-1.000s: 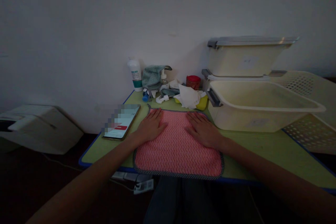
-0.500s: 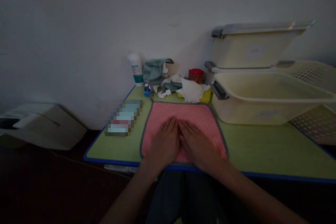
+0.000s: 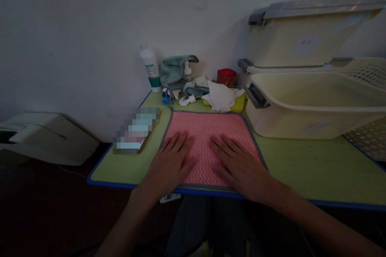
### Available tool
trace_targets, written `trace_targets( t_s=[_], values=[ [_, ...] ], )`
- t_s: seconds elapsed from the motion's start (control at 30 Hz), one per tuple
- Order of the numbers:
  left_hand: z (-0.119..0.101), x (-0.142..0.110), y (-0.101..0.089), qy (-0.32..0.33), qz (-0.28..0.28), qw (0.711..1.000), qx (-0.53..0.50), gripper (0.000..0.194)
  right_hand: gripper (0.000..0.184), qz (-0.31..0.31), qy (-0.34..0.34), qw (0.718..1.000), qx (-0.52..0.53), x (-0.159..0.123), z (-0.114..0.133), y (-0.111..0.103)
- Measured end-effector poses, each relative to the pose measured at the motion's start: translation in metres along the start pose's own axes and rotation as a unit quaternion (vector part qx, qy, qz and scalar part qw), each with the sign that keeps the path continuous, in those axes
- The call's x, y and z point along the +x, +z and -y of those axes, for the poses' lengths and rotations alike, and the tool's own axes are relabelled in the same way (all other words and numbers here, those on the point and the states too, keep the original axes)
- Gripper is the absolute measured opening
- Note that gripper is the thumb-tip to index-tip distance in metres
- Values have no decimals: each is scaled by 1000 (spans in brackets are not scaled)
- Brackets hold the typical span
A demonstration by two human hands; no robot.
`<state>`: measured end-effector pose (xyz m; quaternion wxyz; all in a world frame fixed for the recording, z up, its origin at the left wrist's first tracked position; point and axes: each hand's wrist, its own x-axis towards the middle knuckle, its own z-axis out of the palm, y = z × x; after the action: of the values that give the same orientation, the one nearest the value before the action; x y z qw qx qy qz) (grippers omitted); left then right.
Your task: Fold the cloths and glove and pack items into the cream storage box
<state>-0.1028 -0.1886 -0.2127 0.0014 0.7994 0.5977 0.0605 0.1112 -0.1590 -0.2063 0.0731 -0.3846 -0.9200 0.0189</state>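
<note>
A pink cloth [image 3: 200, 148] with a dark checked border lies spread at the front edge of the green table [image 3: 304, 168]. Flat on its left side rests my left hand [image 3: 170, 162], fingers stretched forward and nothing held. My right hand [image 3: 239, 164] lies on the cloth's right side, also open, with the thumb apart from the fingers. Bare pink fabric shows between the two hands. Parts of the cloth's left and right borders are hidden under my hands.
Left of the cloth lies a pixelated flat object [image 3: 137, 130]. Behind stand a white bottle [image 3: 150, 70], a grey-green cloth [image 3: 173, 72], crumpled white tissue [image 3: 220, 95] and a red woven container [image 3: 226, 77]. A cream bin [image 3: 295, 122] occupies the back right; a white box [image 3: 51, 136] sits left of the table.
My hands have slid apart from the cloth's middle, the left one leftward and the right one rightward. The camera view has shifted slightly.
</note>
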Motion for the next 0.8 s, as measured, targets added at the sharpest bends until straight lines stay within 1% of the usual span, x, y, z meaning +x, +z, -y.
trace_targets(
  t_s=[0.13, 0.3, 0.43, 0.63, 0.73, 0.8],
  values=[
    [6, -4, 0, 3, -4, 1000, 3, 57, 55, 16, 2, 1000, -11, -5, -7, -2],
    [7, -6, -1, 7, 6, 1000, 9, 56, 55, -2, -2, 1000, -23, -15, -18, 0],
    [9, -8, -1, 31, 4, 999, 10, 55, 54, -14, -8, 1000, -25, -24, -21, 1],
    [11, -16, -5, 65, 31, 997, 8, 55, 55, -20, -40, 998, -37, -37, -22, -1],
    [13, -23, -7, 105, 41, 994, 4, 62, 64, -25, -76, 996, -36, -45, -23, -2],
    [14, -29, -6, 132, 43, 990, 2, 75, 77, -31, -98, 994, -32, -51, -23, -2]
  ],
)
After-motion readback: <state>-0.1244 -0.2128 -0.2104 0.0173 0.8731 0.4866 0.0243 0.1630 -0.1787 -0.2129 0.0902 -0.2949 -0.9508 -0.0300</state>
